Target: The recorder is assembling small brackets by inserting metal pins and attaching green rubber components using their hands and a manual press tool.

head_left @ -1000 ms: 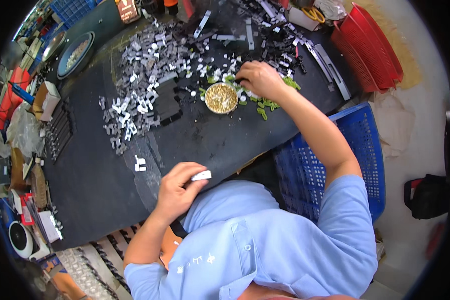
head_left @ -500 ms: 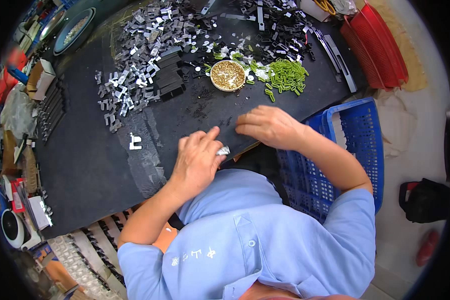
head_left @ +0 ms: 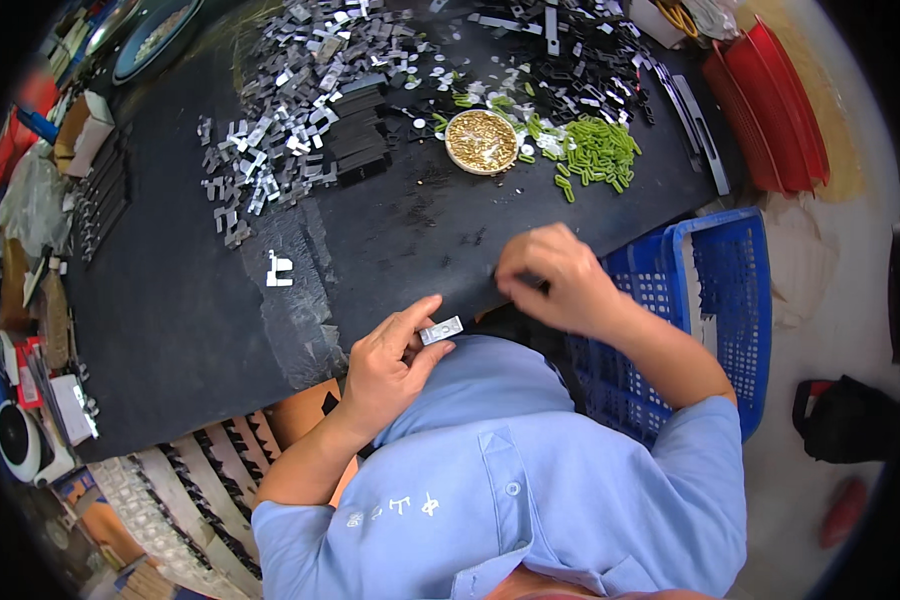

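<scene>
Near the table's front edge, my left hand [head_left: 392, 358] pinches a small silver metal piece [head_left: 443, 330] with a hole in it between thumb and fingers. To its right is my right hand [head_left: 562, 282], above the table edge, fingers curled together; whatever the fingertips hold, if anything, is too small to make out. Tiny dark pins [head_left: 422, 210] lie scattered on the black table [head_left: 200, 330] ahead of my hands. Beyond them stands a round white dish [head_left: 482, 142] of small brass-coloured parts, beside a heap of green oval rings [head_left: 598, 152].
Bent silver brackets [head_left: 300, 90] are piled at the back left, next to stacked black bars [head_left: 360, 128]. One bracket [head_left: 279, 268] lies apart on taped tabletop. Blue plastic crates [head_left: 735, 300] stand at the right, below red baskets [head_left: 770, 110]. A cardboard box [head_left: 83, 135] is at the left edge.
My left hand has drawn closer to my body and turned, showing more of the metal piece. My right hand has shifted rightward and a little nearer, away from the loose pins.
</scene>
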Demonstrator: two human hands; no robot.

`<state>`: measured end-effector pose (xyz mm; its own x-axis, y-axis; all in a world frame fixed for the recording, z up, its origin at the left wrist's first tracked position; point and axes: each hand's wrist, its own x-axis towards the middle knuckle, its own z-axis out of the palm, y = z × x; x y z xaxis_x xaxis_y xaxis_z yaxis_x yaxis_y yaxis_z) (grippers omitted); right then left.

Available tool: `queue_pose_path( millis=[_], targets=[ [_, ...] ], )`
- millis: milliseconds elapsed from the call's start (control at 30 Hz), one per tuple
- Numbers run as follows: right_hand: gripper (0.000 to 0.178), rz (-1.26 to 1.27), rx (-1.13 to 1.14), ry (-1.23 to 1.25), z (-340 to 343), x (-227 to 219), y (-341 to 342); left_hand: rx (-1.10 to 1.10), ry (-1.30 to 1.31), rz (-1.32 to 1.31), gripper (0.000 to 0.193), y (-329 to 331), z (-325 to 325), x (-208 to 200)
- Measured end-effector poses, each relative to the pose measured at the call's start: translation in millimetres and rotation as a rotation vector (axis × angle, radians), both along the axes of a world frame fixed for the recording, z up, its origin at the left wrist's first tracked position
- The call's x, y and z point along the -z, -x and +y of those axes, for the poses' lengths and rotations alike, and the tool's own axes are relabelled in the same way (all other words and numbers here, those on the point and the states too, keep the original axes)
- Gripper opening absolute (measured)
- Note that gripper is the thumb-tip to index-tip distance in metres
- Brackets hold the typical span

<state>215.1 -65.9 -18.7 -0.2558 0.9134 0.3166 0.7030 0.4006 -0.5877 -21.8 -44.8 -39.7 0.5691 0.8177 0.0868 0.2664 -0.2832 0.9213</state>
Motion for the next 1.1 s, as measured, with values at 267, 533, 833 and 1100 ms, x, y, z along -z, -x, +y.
queue_pose_path(
  millis=[267,533,833,1100],
  targets=[
    [0.016,-0.009,-0.265,-0.132,-8,1,42,0.052,0.029,-0.145,0.052,1,1,10],
    [0.05,-0.598,-0.068,0.027,-17,8,-18,0.008,-0.083,-0.05,0.024,8,14,-6],
    [0.034,-0.38,-0.003,0.012,-21,10,-26,0.234,-0.268,0.041,0.019,-35,36,-5],
    [0.035,-0.364,-0.004,-0.117,10,1,-8,0.112,-0.084,0.128,0.017,-16,41,-19]
  ],
)
